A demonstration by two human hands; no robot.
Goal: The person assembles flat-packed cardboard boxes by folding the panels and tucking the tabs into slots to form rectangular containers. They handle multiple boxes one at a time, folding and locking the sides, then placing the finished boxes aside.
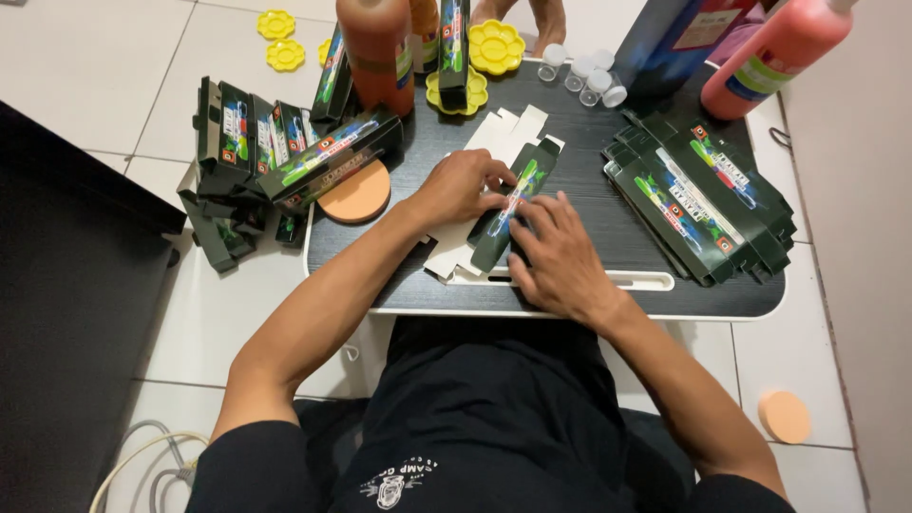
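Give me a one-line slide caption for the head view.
Both hands, left and right, press a dark green carton blank flat on the black lap table, flat cartons stacked alongside.

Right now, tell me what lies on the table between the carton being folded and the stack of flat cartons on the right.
Nothing: in the head view, only bare dark tabletop separates the folded carton from the flat stack.

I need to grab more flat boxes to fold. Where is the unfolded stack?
In the head view, the stack of flat dark green boxes lies on the right part of the black tray table, beyond the right hand.
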